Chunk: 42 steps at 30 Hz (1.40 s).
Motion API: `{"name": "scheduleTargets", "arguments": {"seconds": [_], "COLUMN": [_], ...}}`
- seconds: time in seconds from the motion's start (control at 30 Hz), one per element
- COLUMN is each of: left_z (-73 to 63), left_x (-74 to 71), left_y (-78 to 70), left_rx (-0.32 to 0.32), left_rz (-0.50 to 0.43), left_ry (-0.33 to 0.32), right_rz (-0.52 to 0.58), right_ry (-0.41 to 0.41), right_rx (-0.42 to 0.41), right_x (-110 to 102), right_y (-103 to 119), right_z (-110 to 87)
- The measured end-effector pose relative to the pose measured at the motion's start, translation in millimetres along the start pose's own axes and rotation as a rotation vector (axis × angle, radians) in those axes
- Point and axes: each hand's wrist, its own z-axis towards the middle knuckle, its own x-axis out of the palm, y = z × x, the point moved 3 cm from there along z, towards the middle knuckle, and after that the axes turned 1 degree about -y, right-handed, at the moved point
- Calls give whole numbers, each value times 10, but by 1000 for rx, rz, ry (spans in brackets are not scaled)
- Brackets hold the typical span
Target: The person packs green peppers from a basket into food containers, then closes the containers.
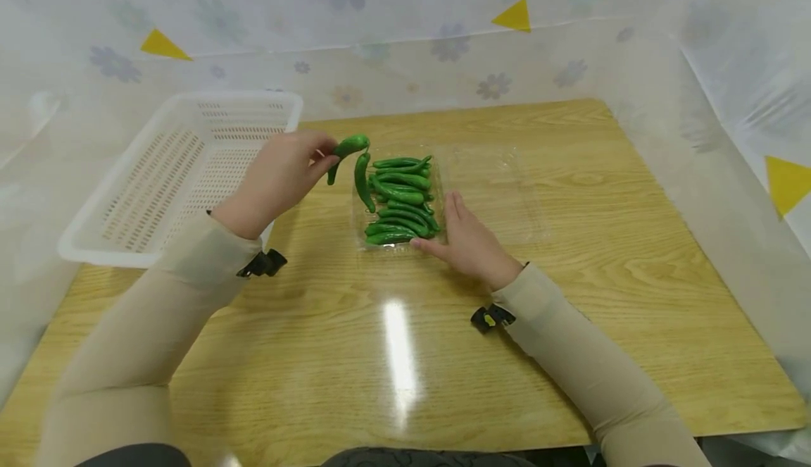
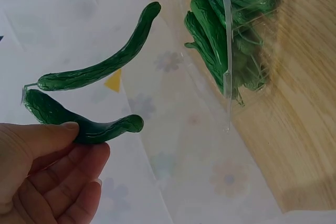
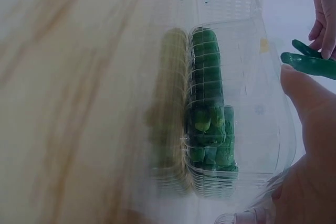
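Note:
My left hand pinches a curved green chili pepper between thumb and fingers. A second green pepper is joined to it at the stem end by a thin clear link, and dangles over the left side of a clear plastic clamshell container. Inside the container lie several green peppers, stacked roughly in rows. My right hand rests at the container's front right corner, fingers extended along the right side and thumb at the front rim.
The container's clear lid is folded out flat to the right on the wooden table. At the left stands a white perforated plastic basket. A flowered sheet with yellow triangles hangs behind the table.

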Motion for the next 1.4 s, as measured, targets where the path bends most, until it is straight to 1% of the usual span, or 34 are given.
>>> {"name": "scheduleTargets", "arguments": {"seconds": [0.17,0.37,0.47,0.63,0.8,0.9,0.97,1.2,1.4], "left_z": [57,106,127,159,177,188,196,213,213], "left_x": [72,155,201,262,333,375,402,492,551], "left_y": [-18,-20,-23,-65,-126,-149,-153,-143,-169], "left_rx": [0,-19,-7,20,13,13,16,34,54], "left_rz": [4,14,27,51,78,100,114,150,189], "left_ry": [19,69,78,73,123,143,142,109,98], "right_rz": [7,17,21,23,22,22,21,13,14], "right_ry": [1,-2,-1,2,-1,-5,-5,-6,-8], "right_rx": [0,-2,4,8,4,1,0,0,-5], "right_x": [13,14,12,4,5,6,9,5,-4], "right_y": [-6,-13,-15,-8,-7,-8,-9,-6,3], "right_z": [1,1,-2,-10,-8,-4,0,0,-7]}}
